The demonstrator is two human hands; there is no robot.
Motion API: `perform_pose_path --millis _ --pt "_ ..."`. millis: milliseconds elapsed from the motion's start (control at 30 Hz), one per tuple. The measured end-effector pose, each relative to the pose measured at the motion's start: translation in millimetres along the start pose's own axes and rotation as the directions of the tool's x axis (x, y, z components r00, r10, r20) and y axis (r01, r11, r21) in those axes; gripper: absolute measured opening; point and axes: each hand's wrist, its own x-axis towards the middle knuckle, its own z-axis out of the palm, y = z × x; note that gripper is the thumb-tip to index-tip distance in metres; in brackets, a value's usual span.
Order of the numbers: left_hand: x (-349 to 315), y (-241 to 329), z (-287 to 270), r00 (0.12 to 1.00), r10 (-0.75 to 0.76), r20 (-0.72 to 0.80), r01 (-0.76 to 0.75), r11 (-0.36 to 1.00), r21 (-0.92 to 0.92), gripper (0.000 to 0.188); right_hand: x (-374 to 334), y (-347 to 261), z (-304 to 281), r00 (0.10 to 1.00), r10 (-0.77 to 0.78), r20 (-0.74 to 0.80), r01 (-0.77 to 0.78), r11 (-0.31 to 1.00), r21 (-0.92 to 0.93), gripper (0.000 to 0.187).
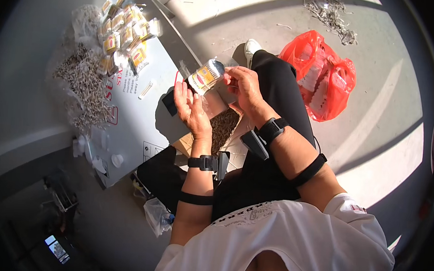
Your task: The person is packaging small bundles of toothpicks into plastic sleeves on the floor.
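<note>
Pinches one clear packet (205, 78) of white swabs, yellow-labelled, just above the centre of the frame, by its right end between thumb and fingers of the right hand (248, 90). Holds the left hand (193, 111) mostly open, palm up, just below the packet; cannot tell of any contact. At upper left, on one pale table (138, 130): one pile of similar packets (129, 33), well over ten, too overlapped for an exact count. Also there: one big heap of loose sticks (83, 87) and a few stray swabs (145, 90). Below the hands: one cardboard box (182, 144) with many brown sticks (224, 128) inside. At upper right: one red plastic bag (342, 76) and one tangled clump (336, 16). On the arms: four black bands (310, 171), two each.
</note>
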Motion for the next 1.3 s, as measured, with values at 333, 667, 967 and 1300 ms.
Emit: perform_pose_path --millis 333,667,967,1300 --pt "-5 6 5 1.0 -0.01 0.012 0.009 0.999 0.052 0.059 5 11 1 0.988 -0.126 0.093 0.136 0.985 -0.109 0.009" --pt "10 22 8 0.827 0.103 0.553 -0.556 0.3 0.775 0.076 -4 -1 2 0.998 -0.047 -0.035 0.044 0.994 -0.098 0.011" --pt "29 13 12 0.808 0.033 0.589 -0.558 0.366 0.745 0.078 -2 0 -2 0.999 -0.048 -0.015 0.047 0.997 -0.055 0.009" --pt "21 17 25 0.827 -0.045 0.56 -0.557 0.069 0.828 0.086 -1 5 -9 1.0 0.028 0.01 -0.027 0.999 -0.04 0.001"
